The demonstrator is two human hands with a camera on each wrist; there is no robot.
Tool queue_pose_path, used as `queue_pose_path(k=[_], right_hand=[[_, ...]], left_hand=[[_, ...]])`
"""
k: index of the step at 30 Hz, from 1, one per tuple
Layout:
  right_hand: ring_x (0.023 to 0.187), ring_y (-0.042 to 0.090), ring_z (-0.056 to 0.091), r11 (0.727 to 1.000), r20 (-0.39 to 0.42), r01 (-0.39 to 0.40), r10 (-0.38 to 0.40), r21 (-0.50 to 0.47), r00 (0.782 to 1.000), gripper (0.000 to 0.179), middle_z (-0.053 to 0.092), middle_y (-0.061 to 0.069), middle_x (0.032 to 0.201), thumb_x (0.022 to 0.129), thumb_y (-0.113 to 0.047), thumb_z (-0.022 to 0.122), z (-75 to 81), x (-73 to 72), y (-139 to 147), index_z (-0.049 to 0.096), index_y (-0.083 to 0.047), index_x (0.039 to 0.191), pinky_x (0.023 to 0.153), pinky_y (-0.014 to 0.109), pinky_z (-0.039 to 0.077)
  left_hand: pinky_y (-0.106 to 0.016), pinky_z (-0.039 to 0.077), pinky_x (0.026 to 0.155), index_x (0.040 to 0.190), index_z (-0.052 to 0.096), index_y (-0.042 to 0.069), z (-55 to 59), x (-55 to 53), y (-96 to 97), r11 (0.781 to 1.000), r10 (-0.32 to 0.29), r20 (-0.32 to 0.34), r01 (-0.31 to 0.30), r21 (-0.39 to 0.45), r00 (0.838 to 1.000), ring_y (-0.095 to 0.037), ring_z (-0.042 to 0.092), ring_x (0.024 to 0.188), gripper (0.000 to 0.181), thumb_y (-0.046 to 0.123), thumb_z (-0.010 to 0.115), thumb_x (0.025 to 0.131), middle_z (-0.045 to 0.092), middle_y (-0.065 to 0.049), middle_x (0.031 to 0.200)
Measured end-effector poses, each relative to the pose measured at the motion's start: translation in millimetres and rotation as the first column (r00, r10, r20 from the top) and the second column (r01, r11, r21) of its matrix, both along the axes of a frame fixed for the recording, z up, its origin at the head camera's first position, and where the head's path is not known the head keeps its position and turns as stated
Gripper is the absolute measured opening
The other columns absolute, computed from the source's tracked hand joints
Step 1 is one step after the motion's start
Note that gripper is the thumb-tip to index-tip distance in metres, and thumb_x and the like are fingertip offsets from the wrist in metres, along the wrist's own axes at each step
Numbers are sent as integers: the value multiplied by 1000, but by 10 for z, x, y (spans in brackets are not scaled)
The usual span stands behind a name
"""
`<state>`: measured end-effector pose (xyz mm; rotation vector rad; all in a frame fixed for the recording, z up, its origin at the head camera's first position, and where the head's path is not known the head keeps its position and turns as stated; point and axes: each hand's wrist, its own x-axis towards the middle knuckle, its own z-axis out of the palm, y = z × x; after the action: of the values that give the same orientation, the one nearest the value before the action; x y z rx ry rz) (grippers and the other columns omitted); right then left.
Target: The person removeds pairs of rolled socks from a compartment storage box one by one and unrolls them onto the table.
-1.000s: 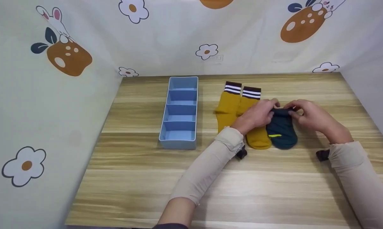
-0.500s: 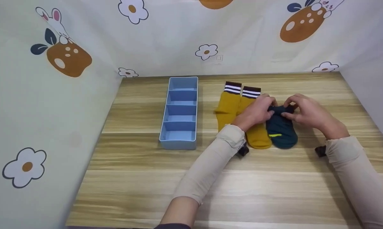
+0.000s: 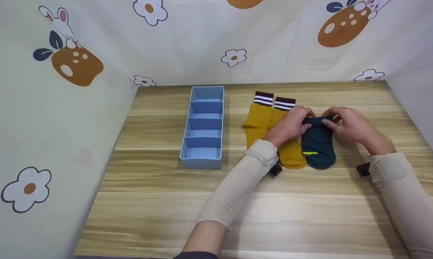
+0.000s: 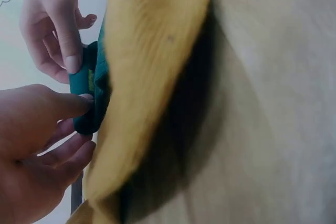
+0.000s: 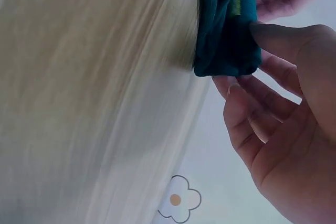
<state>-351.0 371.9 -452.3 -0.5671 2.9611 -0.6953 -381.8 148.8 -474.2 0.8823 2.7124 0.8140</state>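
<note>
A dark teal sock [image 3: 318, 147] with a yellow mark lies on the table, its far end folded over. At the left corner of that fold, my left hand [image 3: 291, 124] pinches the fabric between thumb and fingers. My right hand [image 3: 353, 126] pinches the fold's right corner. Both wrist views show the folded teal band [image 4: 84, 85] between thumbs and fingers. Two mustard socks [image 3: 260, 117] with striped cuffs lie just left, partly hidden under my left hand and forearm. Whether the teal sock is one or a stacked pair, I cannot tell.
A blue bin [image 3: 202, 163] with several compartments in a row stands left of the socks. The wooden table [image 3: 159, 208] meets patterned cloth walls [image 3: 187, 46] at the back and sides. Dark wrist-worn pieces [image 3: 363, 169] show beside the sleeves.
The folded end of the teal sock has shifted slightly away from me and looks flatter. Both hands have moved a little farther back with it. The mustard socks and bin stay put.
</note>
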Motion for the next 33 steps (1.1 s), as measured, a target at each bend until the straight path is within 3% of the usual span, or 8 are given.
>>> queue_pose_path(k=[8,15,21,22,25,28,30,33], right_hand=[[111,48,70,999,-23,21,-22,-47,999,37,62,28,130,100,-14,78,-69,-5,51,62,1,130,99,67,55],[108,46,72,999,-27,30,-30,-29,999,28,68,29,127,103,-12,71,-61,-68,55,71,4,126,96,65,57],[112,48,71,995,21,69,-68,-74,997,39,69,31,128,102,-13,73,-57,-145,48,60,5,135,98,64,57],[112,48,72,994,24,75,-73,-83,997,39,69,30,127,102,-12,74,-59,-154,41,59,5,133,97,60,59],[111,46,73,991,35,87,-84,-105,996,33,70,28,124,100,-12,77,-79,-183,20,59,3,124,89,31,61],[107,43,74,992,41,93,-89,-89,995,30,73,27,121,99,-15,78,-90,-221,0,63,1,121,74,11,48],[104,42,74,993,34,102,-100,-65,994,31,74,28,119,99,-16,78,-96,-256,-8,65,1,121,72,15,48],[99,40,74,993,17,115,-115,-7,993,33,75,28,115,98,-19,78,-88,-299,-18,67,-1,123,74,32,55]], left_hand=[[-15,52,100,140,65,16,-50,-14,8,996,15,-44,-10,91,999,-10,66,112,29,23,57,113,73,-1,132],[-14,49,104,141,69,20,-50,-14,74,995,102,-36,-102,18,994,-8,60,116,35,31,67,109,67,3,133],[-17,51,102,139,65,22,-44,-53,84,986,164,-65,-163,25,984,-7,62,113,30,27,65,109,69,5,133],[-17,52,100,136,66,21,-45,-63,85,985,174,-76,-173,23,982,-8,63,111,27,27,65,110,70,5,131],[-18,52,98,131,71,21,-57,-78,82,977,212,-101,-213,-6,972,-8,62,110,23,28,63,111,69,5,126],[-17,52,100,133,73,21,-80,-82,91,970,236,-121,-240,-23,964,-9,61,111,26,29,61,112,67,4,125],[-17,52,102,137,72,21,-88,-78,96,971,236,-129,-239,-10,963,-10,62,114,29,30,61,112,67,3,128],[-17,51,104,141,68,20,-77,-86,107,973,232,-104,-231,20,967,-9,63,116,33,29,66,109,67,2,132]])
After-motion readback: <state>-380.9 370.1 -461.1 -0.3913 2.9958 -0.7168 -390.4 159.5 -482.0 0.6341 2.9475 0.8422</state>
